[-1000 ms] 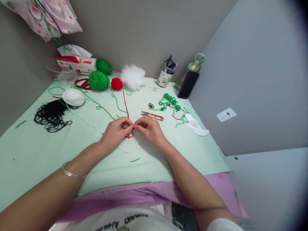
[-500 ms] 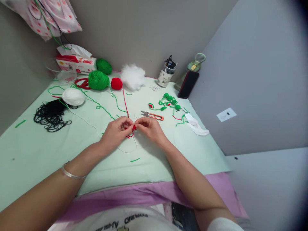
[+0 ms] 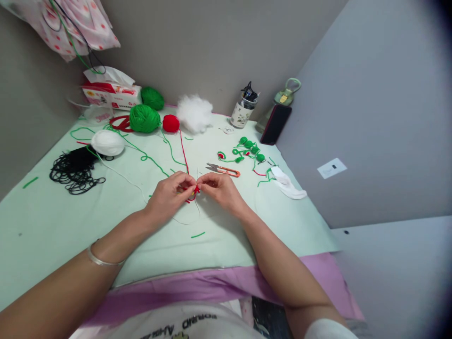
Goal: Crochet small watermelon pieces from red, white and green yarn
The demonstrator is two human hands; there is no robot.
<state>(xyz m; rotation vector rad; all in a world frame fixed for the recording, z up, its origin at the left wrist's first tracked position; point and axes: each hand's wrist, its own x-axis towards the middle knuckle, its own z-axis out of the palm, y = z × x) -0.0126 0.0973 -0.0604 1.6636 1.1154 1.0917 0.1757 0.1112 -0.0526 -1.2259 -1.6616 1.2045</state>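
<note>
My left hand (image 3: 172, 190) and my right hand (image 3: 221, 189) meet at the middle of the table, fingertips pinched together. Between them is a small red yarn piece (image 3: 197, 189), mostly covered by the fingers. A red strand (image 3: 184, 150) runs from it back to a red yarn ball (image 3: 171, 123). Thin white thread (image 3: 198, 207) hangs below the fingers, and a red loop shows under my left fingertips. Just beyond my right hand lies a pair of orange-handled thread snips (image 3: 223, 170). Whether a hook or needle is in the fingers is hidden.
Green yarn balls (image 3: 144, 118), a white yarn ball (image 3: 108, 142) and black yarn (image 3: 74, 169) lie left. White stuffing (image 3: 195, 114), a pen jar (image 3: 243, 112) and a phone (image 3: 276, 124) stand behind. Small green crocheted pieces (image 3: 249, 147) and white cloth (image 3: 287, 183) lie right.
Both hands stay in nearly the same place, with only a slight shift of the fingers around the red piece. Nothing else has visibly moved.
</note>
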